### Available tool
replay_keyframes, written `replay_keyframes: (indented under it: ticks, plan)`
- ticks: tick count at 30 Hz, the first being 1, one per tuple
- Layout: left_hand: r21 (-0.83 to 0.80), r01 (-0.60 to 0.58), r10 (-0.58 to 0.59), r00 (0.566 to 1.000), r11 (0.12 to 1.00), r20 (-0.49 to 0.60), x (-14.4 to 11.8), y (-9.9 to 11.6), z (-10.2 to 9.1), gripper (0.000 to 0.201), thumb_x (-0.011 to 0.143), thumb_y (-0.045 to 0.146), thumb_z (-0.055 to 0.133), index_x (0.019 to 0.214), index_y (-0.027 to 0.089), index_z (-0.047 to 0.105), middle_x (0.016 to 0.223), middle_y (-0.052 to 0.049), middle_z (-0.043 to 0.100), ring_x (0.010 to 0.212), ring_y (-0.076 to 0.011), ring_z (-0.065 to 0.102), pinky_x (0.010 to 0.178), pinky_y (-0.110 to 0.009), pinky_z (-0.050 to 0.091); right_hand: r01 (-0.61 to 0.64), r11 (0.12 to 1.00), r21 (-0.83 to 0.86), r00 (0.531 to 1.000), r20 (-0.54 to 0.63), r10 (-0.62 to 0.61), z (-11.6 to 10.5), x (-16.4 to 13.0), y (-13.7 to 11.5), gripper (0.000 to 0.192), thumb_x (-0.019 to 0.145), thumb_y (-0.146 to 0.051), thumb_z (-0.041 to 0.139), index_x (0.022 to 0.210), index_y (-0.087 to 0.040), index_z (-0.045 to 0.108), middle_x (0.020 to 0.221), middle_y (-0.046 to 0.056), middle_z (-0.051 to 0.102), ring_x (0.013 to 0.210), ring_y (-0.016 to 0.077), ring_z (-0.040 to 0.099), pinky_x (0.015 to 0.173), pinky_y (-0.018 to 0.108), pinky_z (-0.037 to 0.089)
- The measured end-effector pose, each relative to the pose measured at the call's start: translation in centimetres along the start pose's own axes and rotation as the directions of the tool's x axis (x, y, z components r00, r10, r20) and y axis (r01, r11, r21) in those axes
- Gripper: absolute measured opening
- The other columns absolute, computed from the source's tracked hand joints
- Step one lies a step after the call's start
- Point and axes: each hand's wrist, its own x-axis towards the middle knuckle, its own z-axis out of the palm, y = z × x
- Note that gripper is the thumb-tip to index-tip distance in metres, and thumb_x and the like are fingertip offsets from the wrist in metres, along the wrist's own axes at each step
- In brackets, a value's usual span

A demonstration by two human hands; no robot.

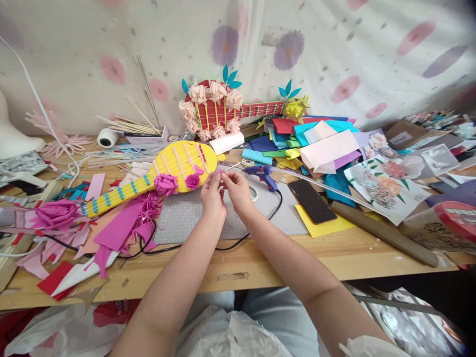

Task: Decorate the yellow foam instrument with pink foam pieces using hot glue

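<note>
My left hand (pixel 213 191) and my right hand (pixel 237 187) meet above the grey cutting mat (pixel 178 223), fingertips pinched together. A small bit of pink paper (pixel 220 171) shows between them; its shape is mostly hidden by the fingers. Just behind and to the left lies a yellow paper guitar (pixel 167 161), its body carrying magenta paper flowers (pixel 165 184) and its neck banded with blue strips. To the right of my right hand, a blue hot glue gun (pixel 262 173) rests on the mat, near a roll of white tape (pixel 254 193).
A black phone (pixel 311 201) lies on yellow paper at the right, beside a wooden stick (pixel 383 233). Coloured paper sheets (pixel 327 144) are piled behind. Magenta crepe paper (pixel 121 225) covers the left. A red guitar with pale paper roses (pixel 211 111) leans at the back.
</note>
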Motion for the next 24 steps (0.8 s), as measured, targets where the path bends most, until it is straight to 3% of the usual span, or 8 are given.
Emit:
replay_keyframes:
  ticks: [8, 11, 13, 16, 18, 20, 22, 24]
  plan:
    - [0.194, -0.038, 0.032, 0.999, 0.98, 0.03, 0.1, 0.8, -0.8, 0.037, 0.061, 0.017, 0.073, 0.096, 0.021, 0.062, 0.087, 0.001, 0.067, 0.065, -0.0053, 0.058, 0.058, -0.018, 0.038, 0.005, 0.998, -0.06, 1.0, 0.009, -0.004, -0.2, 0.8, 0.2, 0.014, 0.072, -0.031, 0.059, 0.073, -0.018, 0.052, 0.067, -0.004, 0.057, 0.058, 0.0084, 0.054, 0.062, 0.024, 0.047]
    - [0.301, -0.21, 0.178, 0.975, 0.93, 0.13, 0.4, 1.7, -1.7, 0.038, 0.061, 0.016, 0.069, 0.097, 0.02, 0.058, 0.088, -0.001, 0.067, 0.072, -0.0085, 0.06, 0.056, -0.018, 0.039, 0.028, 0.995, -0.1, 0.999, 0.031, -0.025, -0.5, 1.1, 0.1, 0.016, 0.072, -0.031, 0.06, 0.073, -0.019, 0.049, 0.064, -0.005, 0.056, 0.056, 0.0081, 0.054, 0.06, 0.024, 0.046]
    - [0.363, -0.398, 0.338, 0.915, 0.842, 0.219, 0.9, 2.8, -2.5, 0.034, 0.062, 0.015, 0.066, 0.094, 0.02, 0.054, 0.085, -0.002, 0.066, 0.076, -0.0105, 0.061, 0.057, -0.019, 0.04, 0.024, 0.994, -0.108, 0.999, 0.043, -0.02, -0.8, 1.2, 0.3, 0.02, 0.07, -0.031, 0.062, 0.075, -0.021, 0.045, 0.063, -0.007, 0.054, 0.054, 0.0076, 0.054, 0.057, 0.023, 0.045]
    - [0.474, -0.642, 0.508, 0.767, 0.603, 0.393, 2.0, 5.2, -3.6, 0.032, 0.067, 0.017, 0.062, 0.096, 0.022, 0.049, 0.088, -0.002, 0.064, 0.081, -0.0125, 0.061, 0.067, -0.024, 0.046, -0.008, 0.991, -0.134, 0.998, 0.061, 0.017, -1.0, 1.2, 0.9, 0.027, 0.067, -0.03, 0.064, 0.077, -0.022, 0.04, 0.06, -0.009, 0.052, 0.051, 0.0071, 0.052, 0.054, 0.022, 0.043]
    - [0.568, -0.753, 0.477, 0.654, 0.332, 0.587, 2.8, 6.9, -4.3, 0.041, 0.066, 0.018, 0.065, 0.103, 0.023, 0.047, 0.101, -0.005, 0.062, 0.089, -0.0157, 0.061, 0.075, -0.03, 0.049, -0.024, 0.985, -0.172, 0.996, 0.085, 0.039, -0.9, 1.2, 1.5, 0.028, 0.068, -0.031, 0.064, 0.077, -0.022, 0.039, 0.06, -0.009, 0.052, 0.051, 0.0073, 0.051, 0.054, 0.022, 0.042]
    - [0.585, -0.811, 0.371, 0.542, -0.007, 0.754, 3.7, 8.1, -4.9, 0.056, 0.062, 0.018, 0.07, 0.112, 0.022, 0.046, 0.116, -0.009, 0.057, 0.108, -0.0226, 0.055, 0.091, -0.04, 0.046, -0.018, 0.973, -0.232, 0.993, 0.108, 0.044, -0.7, 1.2, 2.2, 0.029, 0.068, -0.033, 0.063, 0.079, -0.023, 0.038, 0.062, -0.008, 0.054, 0.053, 0.0083, 0.051, 0.055, 0.023, 0.041]
    - [0.549, -0.792, 0.254, 0.492, -0.267, 0.833, 4.4, 8.6, -5.4, 0.073, 0.057, 0.018, 0.075, 0.122, 0.021, 0.042, 0.128, -0.013, 0.049, 0.123, -0.0301, 0.044, 0.103, -0.049, 0.036, 0.009, 0.947, -0.32, 0.992, 0.122, 0.032, -0.6, 1.4, 2.7, 0.03, 0.069, -0.034, 0.063, 0.082, -0.023, 0.038, 0.066, -0.007, 0.056, 0.057, 0.01, 0.052, 0.057, 0.025, 0.042]
    - [0.52, -0.754, 0.179, 0.492, -0.402, 0.852, 5.1, 8.4, -5.7, 0.083, 0.057, 0.019, 0.075, 0.13, 0.019, 0.036, 0.134, -0.017, 0.043, 0.128, -0.0346, 0.037, 0.107, -0.053, 0.029, 0.053, 0.905, -0.423, 0.99, 0.138, 0.006, -0.5, 1.8, 2.9, 0.027, 0.071, -0.032, 0.06, 0.083, -0.023, 0.039, 0.067, -0.006, 0.056, 0.061, 0.0118, 0.054, 0.059, 0.026, 0.042]
